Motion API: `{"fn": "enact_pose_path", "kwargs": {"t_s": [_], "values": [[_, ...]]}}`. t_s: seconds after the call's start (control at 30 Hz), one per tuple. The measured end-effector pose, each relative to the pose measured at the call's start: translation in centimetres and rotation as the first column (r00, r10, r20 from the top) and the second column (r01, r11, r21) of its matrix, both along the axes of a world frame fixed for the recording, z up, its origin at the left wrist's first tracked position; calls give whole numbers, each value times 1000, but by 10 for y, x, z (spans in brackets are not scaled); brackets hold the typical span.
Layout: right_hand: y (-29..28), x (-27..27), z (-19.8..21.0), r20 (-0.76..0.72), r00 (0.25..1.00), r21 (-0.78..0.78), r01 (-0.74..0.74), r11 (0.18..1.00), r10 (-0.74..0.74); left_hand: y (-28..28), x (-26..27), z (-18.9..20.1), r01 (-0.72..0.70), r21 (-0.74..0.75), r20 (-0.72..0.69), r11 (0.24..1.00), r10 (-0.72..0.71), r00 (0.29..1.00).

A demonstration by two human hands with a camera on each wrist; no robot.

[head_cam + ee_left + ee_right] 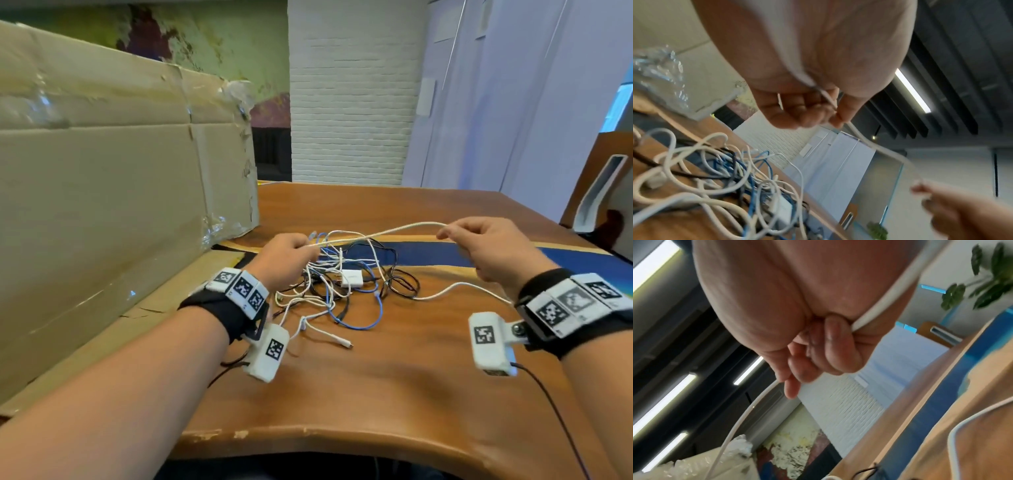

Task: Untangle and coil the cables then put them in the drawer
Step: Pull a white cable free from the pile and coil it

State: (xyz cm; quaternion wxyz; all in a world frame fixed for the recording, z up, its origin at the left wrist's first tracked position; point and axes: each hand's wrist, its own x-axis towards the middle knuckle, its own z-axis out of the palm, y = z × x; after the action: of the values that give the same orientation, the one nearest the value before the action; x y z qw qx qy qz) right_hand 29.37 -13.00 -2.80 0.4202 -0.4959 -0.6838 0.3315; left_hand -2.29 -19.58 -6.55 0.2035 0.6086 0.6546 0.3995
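Note:
A tangle of white, blue and black cables (346,284) (725,181) lies on the wooden table (394,370), with a white charger block (351,278) in its middle. One white cable (373,234) is stretched in the air above the pile between both hands. My left hand (291,255) (807,113) pinches it at the left, fingers curled, just above the tangle. My right hand (486,245) (818,356) pinches it at the right; the white cable (869,316) runs through the curled fingers and trails down onto the table (972,426). No drawer is in view.
A large taped cardboard box (120,178) stands along the table's left side, close to my left arm. A chair back (603,192) rises at the right edge. A blue resin strip (445,253) crosses the tabletop behind the pile.

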Motion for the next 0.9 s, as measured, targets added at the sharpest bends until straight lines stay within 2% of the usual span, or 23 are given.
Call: {"fn": "enact_pose_path", "kwargs": {"t_s": [0.07, 0.13, 0.23, 0.3, 0.4, 0.43, 0.47, 0.53, 0.6, 0.67, 0.7, 0.73, 0.8, 0.87, 0.9], "values": [[1, 14, -8, 232, 972, -4, 27, 1000, -25, 4, 7, -1, 13, 54, 212, 998, -24, 977], [-1, 21, -14, 407, 913, -82, 16, 996, 19, 8, 25, 2, 17, 105, 373, 994, -55, 926], [-6, 23, -20, 459, 875, -224, -54, 973, 154, 17, 56, 5, 10, 159, 472, 987, -84, 878], [-8, 21, -21, 468, 855, -226, -129, 965, 224, 20, 72, 4, 58, 167, 506, 984, -136, 852], [-12, 13, -21, 547, 807, -181, -145, 973, 222, 21, 88, -2, 204, 156, 526, 966, -256, 811], [-14, 7, -21, 521, 825, -172, -151, 973, 220, 20, 92, -4, 229, 160, 514, 960, -279, 811], [-18, 0, -22, 434, 871, -183, -166, 969, 231, 20, 97, -4, 237, 162, 509, 958, -287, 812], [-22, -11, -23, 87, 957, -233, -250, 940, 277, 16, 104, -3, 253, 141, 518, 957, -289, 805], [-24, -13, -20, -190, 944, -222, -308, 925, 269, 11, 103, -1, 291, 79, 532, 953, -287, 797], [-22, -6, -18, -269, 932, -177, -296, 939, 243, 2, 95, -3, 329, 2, 569, 944, -272, 776], [-23, -3, -19, -244, 943, -135, -264, 955, 226, -2, 89, -4, 355, -17, 614, 935, -271, 741], [-24, -2, -21, -172, 964, -87, -218, 972, 201, -6, 84, -6, 387, -10, 682, 922, -277, 677], [-28, -7, -32, 11, 992, 6, -124, 992, 124, -10, 79, -6, 405, 81, 828, 911, -288, 481], [-31, -20, -44, 123, 989, 51, -90, 995, 83, -10, 79, -3, 339, 209, 908, 917, -311, 280], [-32, -28, -49, 173, 980, 50, -109, 993, 99, -10, 80, -1, 286, 259, 924, 923, -323, 205]]}}
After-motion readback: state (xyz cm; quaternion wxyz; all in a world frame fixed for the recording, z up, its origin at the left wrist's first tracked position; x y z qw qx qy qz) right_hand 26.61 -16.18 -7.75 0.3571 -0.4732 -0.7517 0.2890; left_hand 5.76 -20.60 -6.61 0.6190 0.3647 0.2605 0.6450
